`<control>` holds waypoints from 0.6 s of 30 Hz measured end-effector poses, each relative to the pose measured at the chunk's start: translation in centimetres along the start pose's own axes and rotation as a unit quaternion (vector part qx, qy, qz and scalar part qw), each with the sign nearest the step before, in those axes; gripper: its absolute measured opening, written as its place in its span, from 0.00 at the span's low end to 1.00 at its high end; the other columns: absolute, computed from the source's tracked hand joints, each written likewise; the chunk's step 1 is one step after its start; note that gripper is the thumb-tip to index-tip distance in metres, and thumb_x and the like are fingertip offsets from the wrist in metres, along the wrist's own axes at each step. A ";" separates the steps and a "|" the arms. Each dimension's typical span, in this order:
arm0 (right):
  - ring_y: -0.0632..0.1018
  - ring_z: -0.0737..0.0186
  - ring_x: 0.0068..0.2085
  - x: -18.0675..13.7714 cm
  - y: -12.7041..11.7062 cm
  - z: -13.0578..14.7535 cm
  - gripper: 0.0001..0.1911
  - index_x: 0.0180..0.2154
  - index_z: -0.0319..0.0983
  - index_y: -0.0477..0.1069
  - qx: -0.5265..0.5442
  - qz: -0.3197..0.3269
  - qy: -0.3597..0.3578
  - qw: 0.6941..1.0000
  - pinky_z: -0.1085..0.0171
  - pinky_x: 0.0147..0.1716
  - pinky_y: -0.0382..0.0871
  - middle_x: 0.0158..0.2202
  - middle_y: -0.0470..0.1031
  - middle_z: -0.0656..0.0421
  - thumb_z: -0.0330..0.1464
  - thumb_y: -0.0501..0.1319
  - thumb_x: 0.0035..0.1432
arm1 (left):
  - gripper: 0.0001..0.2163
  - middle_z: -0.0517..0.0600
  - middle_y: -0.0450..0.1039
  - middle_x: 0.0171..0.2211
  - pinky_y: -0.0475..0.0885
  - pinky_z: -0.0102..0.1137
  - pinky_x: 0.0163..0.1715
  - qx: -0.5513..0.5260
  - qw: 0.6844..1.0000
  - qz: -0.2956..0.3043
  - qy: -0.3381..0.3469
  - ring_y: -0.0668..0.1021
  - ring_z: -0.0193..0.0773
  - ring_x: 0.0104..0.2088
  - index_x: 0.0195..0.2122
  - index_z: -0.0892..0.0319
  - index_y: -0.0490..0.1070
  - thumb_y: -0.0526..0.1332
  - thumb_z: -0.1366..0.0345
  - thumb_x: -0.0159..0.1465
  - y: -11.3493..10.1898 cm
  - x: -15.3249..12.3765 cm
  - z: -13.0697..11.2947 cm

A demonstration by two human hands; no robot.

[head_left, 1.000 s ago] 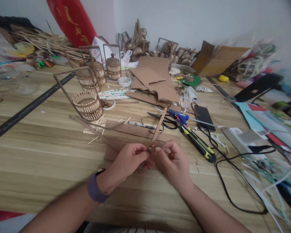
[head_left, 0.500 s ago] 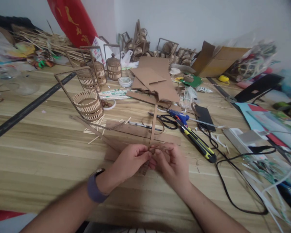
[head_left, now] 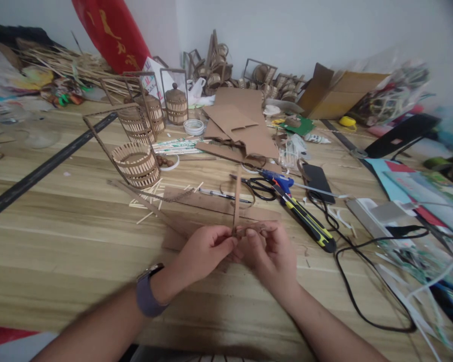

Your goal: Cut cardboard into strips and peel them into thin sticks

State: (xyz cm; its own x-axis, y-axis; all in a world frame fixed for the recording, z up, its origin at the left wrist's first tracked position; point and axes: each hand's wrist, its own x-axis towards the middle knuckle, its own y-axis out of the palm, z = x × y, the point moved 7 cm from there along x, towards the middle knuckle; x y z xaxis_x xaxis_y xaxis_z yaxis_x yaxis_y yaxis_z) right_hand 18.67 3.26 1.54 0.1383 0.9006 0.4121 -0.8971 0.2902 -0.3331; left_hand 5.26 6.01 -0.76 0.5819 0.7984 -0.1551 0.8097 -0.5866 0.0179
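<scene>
Low over the table's near middle, my left hand and my right hand meet with pinched fingers. Between them is a narrow brown cardboard strip, its free end pointing away from me. My right thumb presses a darker brown piece against the fingers; its exact form is partly hidden. Beneath and beyond the hands lie flat cardboard pieces. Just past the strip are black-handled scissors and a pen. A small slatted bucket with a tall handle stands to the left.
A yellow-black utility knife, a blue glue gun and a black cable lie on the right. Thin sticks are scattered left of the hands. Cardboard sheets and an open box occupy the back.
The strip's free end looks shorter and no longer reaches the cardboard sheets behind. My right fingers have shifted slightly on the darker piece. Both hands stay together in nearly the same place.
</scene>
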 end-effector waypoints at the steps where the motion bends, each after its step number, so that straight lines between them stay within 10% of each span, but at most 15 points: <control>1: 0.82 0.59 0.35 0.0 0.0 0.1 0.03 0.38 0.45 0.67 -0.003 -0.004 -0.010 1.000 0.61 0.33 0.75 0.33 0.80 0.59 0.35 0.60 0.65 | 0.12 0.52 0.77 0.30 0.73 0.34 0.37 -0.024 1.000 0.005 -0.009 0.80 0.42 0.33 0.33 0.62 0.73 0.59 0.57 0.63 0.1 0.1 0.2; 18: 0.82 0.60 0.42 0.4 1.5 2.7 0.07 0.40 0.44 0.71 -0.138 0.082 -0.220 0.962 0.56 0.45 0.70 0.39 0.83 0.59 0.26 0.59 0.64 | 0.11 0.46 0.73 0.24 0.69 0.29 0.31 -0.206 0.975 -0.032 -0.072 0.74 0.33 0.26 0.27 0.62 0.73 0.64 0.58 0.56 0.8 0.3 0.9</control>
State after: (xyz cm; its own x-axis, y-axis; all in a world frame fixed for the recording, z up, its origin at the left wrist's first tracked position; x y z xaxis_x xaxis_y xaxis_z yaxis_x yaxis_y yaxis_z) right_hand 16.22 3.13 3.51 -0.2420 0.7350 0.6335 -0.7371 0.2853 -0.6126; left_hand 6.00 5.66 -1.68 0.5369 0.7862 -0.3059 0.8230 -0.4084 0.3949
